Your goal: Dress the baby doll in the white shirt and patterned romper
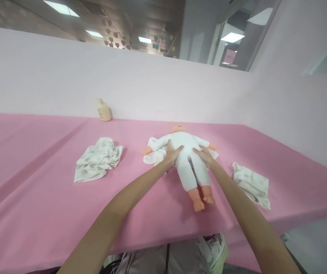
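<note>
A baby doll point(185, 141) with a white cloth body lies on the pink-covered table, its bare feet towards me and its head at the far end. My left hand point(173, 153) holds the doll's left-of-view side at the hips, thumb on top and fingers partly hidden at its side. On the opposite hip, my right hand point(204, 155) grips in the same way. White fabric point(150, 159) spreads under the doll and sticks out on both sides; its kind is unclear.
A crumpled patterned cloth point(98, 160) lies to the left, and a folded cloth point(251, 184) to the right. Near the wall stands a cream pump bottle point(104, 111). The pink table cover point(49, 213) ends just in front of my lap. A window point(140, 26) runs above the wall.
</note>
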The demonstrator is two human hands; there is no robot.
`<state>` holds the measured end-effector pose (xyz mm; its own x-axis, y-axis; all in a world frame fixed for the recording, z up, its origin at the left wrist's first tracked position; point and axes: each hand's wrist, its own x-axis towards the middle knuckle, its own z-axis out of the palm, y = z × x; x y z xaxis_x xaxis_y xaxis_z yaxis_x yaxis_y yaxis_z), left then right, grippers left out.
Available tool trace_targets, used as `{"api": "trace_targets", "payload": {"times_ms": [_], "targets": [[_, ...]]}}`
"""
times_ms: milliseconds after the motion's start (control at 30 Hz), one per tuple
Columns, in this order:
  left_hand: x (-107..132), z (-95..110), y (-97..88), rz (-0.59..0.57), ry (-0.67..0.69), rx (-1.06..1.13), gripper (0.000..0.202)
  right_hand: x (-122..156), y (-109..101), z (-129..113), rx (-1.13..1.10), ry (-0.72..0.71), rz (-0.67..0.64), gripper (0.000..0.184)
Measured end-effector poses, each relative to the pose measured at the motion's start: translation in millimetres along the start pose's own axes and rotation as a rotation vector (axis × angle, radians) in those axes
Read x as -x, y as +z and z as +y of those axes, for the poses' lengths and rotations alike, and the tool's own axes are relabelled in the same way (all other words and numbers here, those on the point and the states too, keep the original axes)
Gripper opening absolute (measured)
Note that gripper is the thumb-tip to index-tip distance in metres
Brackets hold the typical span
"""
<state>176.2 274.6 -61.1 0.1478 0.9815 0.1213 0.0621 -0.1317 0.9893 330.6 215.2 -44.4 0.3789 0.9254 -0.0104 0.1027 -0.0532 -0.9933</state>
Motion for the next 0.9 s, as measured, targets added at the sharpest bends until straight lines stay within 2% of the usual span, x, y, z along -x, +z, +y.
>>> {"api": "trace_targets", "payload": {"times_ms": [67,133,200,233,267,333,400,500,567,633,700,767,900], "targets": [[-0.7,7.1,-11.8,-0.08,0.006,-0.13,0.089,0.1,-1.5,4.5,0.035,0.006,0.001,0.051],[-4.8,19.2,-29.0,-0.231,0.02,-0.319,0.089,-1.5,-4.4,8.1,0.113,0.007,0.016,0.055],[-13.0,33.5,-49.2,-0.355,0.078,-0.555,0.076,-6.0,-5.7,7.3,0.285,-0.048,0.084,0.052],[-18.3,40.3,-59.4,-0.36,0.128,-0.68,0.063,-9.4,-4.1,4.4,0.406,-0.119,0.132,0.049],[-24.1,46.4,-69.5,-0.322,0.179,-0.802,0.05,-13.4,-0.2,-0.2,0.535,-0.213,0.182,0.046],[-35.6,55.0,-88.7,-0.165,0.237,-1.009,0.033,-23.3,16.1,-13.0,0.769,-0.426,0.234,0.042],[-45.4,58.0,-106.1,-0.056,0.2,-1.137,0.032,-34.9,43.8,-26.5,0.942,-0.575,0.155,0.041],[-55.2,53.8,-128.4,-0.079,0.071,-1.211,0.031,-53.0,95.7,-38.4,1.229,-0.638,-0.086,0.048],[-59.3,47.8,-139.7,-0.119,0.016,-1.223,0.032,-63.9,126.7,-38.9,1.438,-0.663,-0.17,0.06],[-62.9,41.3,-147.9,-0.125,-0.006,-1.232,0.034,-73.1,148.4,-35.6,1.585,-0.728,-0.237,0.062],[-66.5,36.4,-153.8,-0.124,-0.034,-1.244,0.034,-80.8,159.6,-31.1,1.64,-0.798,-0.336,0.051],[-70.0,34.8,-158.4,-0.125,-0.078,-1.258,0.034,-87.7,162.3,-27.1,1.614,-0.84,-0.384,0.039],[-74.5,39.0,-160.6,-0.059,-0.127,-1.271,0.039,-100.1,156.1,-22.8,1.429,-0.84,-0.334,0.034]]}}
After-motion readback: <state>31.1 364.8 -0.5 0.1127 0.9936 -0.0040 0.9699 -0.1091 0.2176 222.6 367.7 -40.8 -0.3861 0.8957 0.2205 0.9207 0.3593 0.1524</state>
